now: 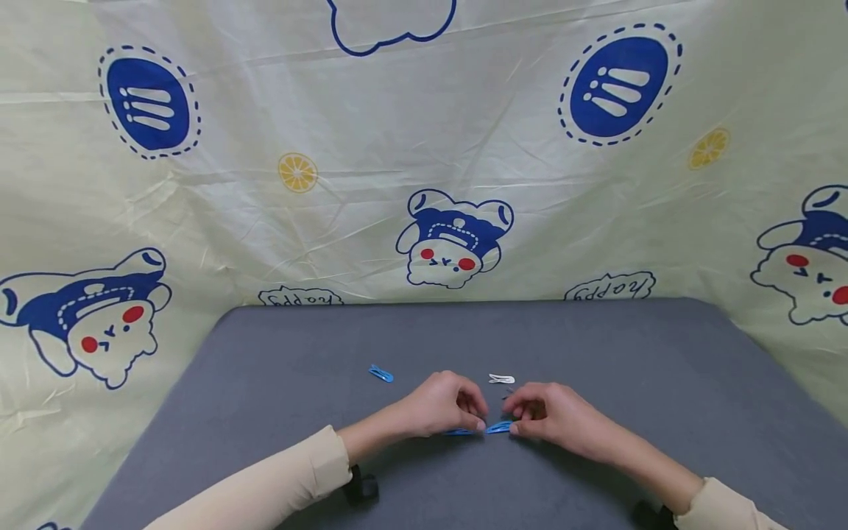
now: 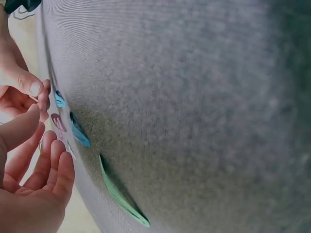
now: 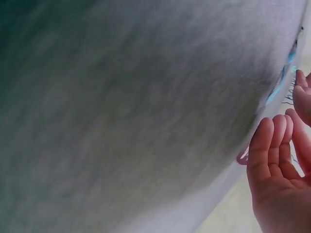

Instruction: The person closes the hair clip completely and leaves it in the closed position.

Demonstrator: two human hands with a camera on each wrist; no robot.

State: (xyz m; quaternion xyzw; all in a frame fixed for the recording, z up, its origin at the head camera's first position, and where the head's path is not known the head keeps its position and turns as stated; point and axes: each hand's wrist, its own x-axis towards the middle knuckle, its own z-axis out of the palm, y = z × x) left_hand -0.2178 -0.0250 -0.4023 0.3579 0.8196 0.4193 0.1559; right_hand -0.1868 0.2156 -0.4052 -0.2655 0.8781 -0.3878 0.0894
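Several snap-style hair clips lie on the grey table (image 1: 424, 486). My left hand (image 1: 447, 403) hovers with loosely bent fingers beside a blue hair clip (image 1: 458, 432), which it partly covers. Facing it, my right hand (image 1: 556, 419) has its thumb at the end of another blue hair clip (image 1: 498, 427). In the left wrist view, the left hand (image 2: 43, 177) shows thumb and fingers apart with nothing between them. The right hand's fingers (image 3: 265, 145) look relaxed in its own wrist view. A greenish clip (image 2: 121, 196) lies nearest the left wrist camera.
A white hair clip (image 1: 501, 379) lies beyond the hands, with a small dark piece (image 1: 508, 394) partly hidden by the right fingers. One more blue hair clip (image 1: 380, 373) lies farther left. Behind the table's far edge hangs a printed cloth (image 1: 358, 243).
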